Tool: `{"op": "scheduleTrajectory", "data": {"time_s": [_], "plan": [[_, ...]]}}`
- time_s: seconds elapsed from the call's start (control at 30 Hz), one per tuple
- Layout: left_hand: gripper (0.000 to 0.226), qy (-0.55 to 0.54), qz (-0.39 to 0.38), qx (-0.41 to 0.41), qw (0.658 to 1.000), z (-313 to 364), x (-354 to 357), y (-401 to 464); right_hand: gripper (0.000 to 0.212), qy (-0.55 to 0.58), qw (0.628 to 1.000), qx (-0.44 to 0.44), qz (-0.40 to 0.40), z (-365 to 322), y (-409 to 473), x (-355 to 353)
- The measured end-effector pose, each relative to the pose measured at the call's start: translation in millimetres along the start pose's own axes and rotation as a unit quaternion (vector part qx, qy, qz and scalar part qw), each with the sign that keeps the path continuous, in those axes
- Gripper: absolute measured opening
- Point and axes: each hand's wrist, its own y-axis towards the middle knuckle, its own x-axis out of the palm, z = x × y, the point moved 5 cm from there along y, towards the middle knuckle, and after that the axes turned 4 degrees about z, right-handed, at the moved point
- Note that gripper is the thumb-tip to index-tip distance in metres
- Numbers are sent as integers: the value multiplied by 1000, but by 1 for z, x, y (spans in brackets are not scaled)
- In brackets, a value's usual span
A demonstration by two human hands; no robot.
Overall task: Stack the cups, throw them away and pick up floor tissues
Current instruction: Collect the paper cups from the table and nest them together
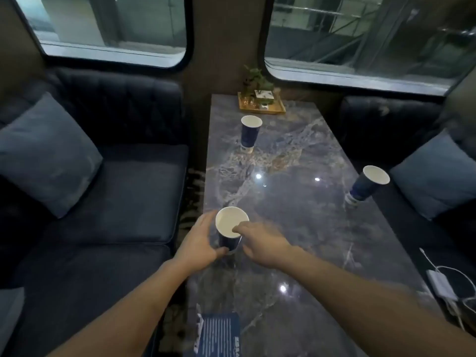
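Both hands meet at the near cup (231,228), which stands upright at the left edge of the marble desk (296,215). The left hand (198,244) curls around the cup's left side, palm against the blue wall and thumb passing under near the base, so its grip is clamped on the cup. The right hand (260,242) comes in from the right with a fingertip over the white rim; it is blurred, and I cannot tell whether its grip has closed on the cup or only touches it. A second cup (250,132) stands upright farther back near the desk's middle, just before a gold tray (262,106) holding a small plant (256,79). A third cup (368,185) sits at the right edge, appearing tilted in the wide lens. All three are blue outside, white inside. Dark sofas (116,189) with blue-grey cushions (49,155) flank the desk. A white charger (440,284) with cables lies at the near right corner, and a blue printed card (219,333) rests at the near edge.
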Motion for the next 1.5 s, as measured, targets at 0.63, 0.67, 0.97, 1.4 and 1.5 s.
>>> {"op": "scheduleTrajectory", "data": {"time_s": [0.63,0.67,0.97,1.4,1.5], "plan": [[83,-145,24,-39,988,-23,38,24,22,157,973,83,145,10,-2,17],[78,-149,25,-45,987,-23,42,22,20,173,969,80,158,11,-7,18],[73,-158,-8,-91,983,-16,72,-4,7,281,906,126,291,34,-54,-2],[52,-127,-20,-144,981,-16,123,-27,7,332,876,189,294,69,-93,25],[59,-123,-40,-134,982,-12,131,-20,9,339,869,201,299,80,-97,30]]}}
